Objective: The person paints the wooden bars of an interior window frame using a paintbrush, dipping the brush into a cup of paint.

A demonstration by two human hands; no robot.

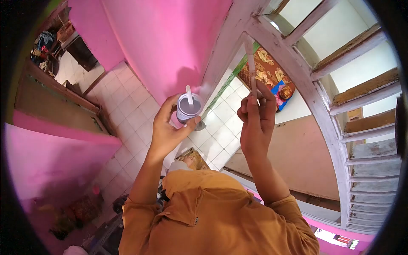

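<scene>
My left hand (168, 127) is wrapped round a small open can (189, 111) of grey paint. A short white stick (189, 95) stands up out of the paint. To the right, my right hand (256, 112) grips a thin, pale brush (252, 76) by its lower part, fingers closed round it. The brush points up, its far end overlapping the whitish wooden frame (255, 27) near its corner; whether it touches the wood I cannot tell.
Pink walls (165, 38) rise ahead and at the left. Whitish slats (361, 93) with bare brown edges curve down the right side. Through the frame a patterned brown mat (265, 68) shows. White tiles (216, 123) cover the floor below.
</scene>
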